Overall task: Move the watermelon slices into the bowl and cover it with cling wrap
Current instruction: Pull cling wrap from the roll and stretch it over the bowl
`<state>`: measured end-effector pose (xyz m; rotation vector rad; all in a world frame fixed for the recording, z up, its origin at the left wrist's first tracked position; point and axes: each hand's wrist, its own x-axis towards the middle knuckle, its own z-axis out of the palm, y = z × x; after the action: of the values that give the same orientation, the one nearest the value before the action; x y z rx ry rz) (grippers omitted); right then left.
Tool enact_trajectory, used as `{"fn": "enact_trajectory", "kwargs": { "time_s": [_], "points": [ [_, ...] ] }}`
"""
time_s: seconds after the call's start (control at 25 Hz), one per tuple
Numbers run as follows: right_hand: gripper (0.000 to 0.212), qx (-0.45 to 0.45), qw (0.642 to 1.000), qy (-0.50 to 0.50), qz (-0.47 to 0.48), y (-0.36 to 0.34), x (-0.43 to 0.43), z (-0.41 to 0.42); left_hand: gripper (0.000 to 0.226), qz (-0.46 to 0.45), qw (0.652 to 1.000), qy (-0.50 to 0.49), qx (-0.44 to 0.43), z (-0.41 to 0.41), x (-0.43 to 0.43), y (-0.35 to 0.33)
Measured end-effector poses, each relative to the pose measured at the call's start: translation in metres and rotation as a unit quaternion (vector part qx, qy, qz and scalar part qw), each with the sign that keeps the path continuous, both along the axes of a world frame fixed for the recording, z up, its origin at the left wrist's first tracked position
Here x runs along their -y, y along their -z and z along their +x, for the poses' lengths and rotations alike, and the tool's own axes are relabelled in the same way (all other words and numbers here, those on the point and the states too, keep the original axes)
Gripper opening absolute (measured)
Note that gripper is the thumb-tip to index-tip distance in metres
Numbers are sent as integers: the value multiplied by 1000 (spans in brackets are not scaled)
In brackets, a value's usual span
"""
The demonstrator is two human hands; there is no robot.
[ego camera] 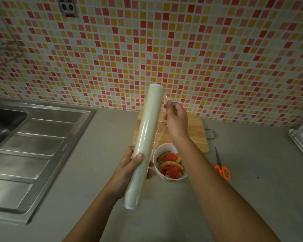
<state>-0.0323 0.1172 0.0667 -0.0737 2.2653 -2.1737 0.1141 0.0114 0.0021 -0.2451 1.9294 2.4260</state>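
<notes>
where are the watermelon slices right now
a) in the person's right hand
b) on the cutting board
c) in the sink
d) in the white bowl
d: the red, green-rinded watermelon slices lie inside the white bowl on the counter, below the cling wrap roll that the left hand grips while the right hand pinches the loose film.

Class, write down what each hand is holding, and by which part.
The left hand grips the cling wrap roll near its lower end. The right hand pinches the loose film edge pulled off the roll's upper half.
</notes>
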Motion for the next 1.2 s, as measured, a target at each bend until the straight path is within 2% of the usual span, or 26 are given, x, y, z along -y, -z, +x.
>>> {"fn": "enact_trajectory", "kwargs": {
  "time_s": [0.08, 0.16, 0.32, 0.48, 0.6, 0.76, 0.96, 1.08, 1.2],
  "points": [
    [24, -63, 996, 45, 43, 1, 1, -2, 36, -53, 999, -5, 9, -3, 0, -6],
    [23, -102, 990, 53, 88, -2, 0, -2, 29, -69, 997, -1, 26, -6, -1, -13],
    [27, -114, 986, 33, 116, -4, 1, -2, 35, -203, 975, -80, 43, -11, -8, -13],
    [27, -118, 984, 45, 127, -2, 0, -9, 29, -249, 962, -112, 25, -14, -10, -11],
    [26, -104, 986, 63, 115, 3, -5, -13, 26, -284, 948, -145, 10, -18, -6, -12],
    [29, -99, 989, 55, 96, 1, -6, -10, 28, -315, 939, -140, -12, -20, -3, -12],
    [42, -21, 996, 77, 33, 8, -12, 6, 31, -366, 918, -145, -44, -30, 13, -20],
    [34, 16, 998, 17, 66, 35, 2, 41, 36, -391, 907, -149, -58, -37, 23, -23],
    [31, 46, 995, -50, 73, 59, 22, 75, 30, -406, 897, -162, -63, -46, 30, -27]
  ]
}}
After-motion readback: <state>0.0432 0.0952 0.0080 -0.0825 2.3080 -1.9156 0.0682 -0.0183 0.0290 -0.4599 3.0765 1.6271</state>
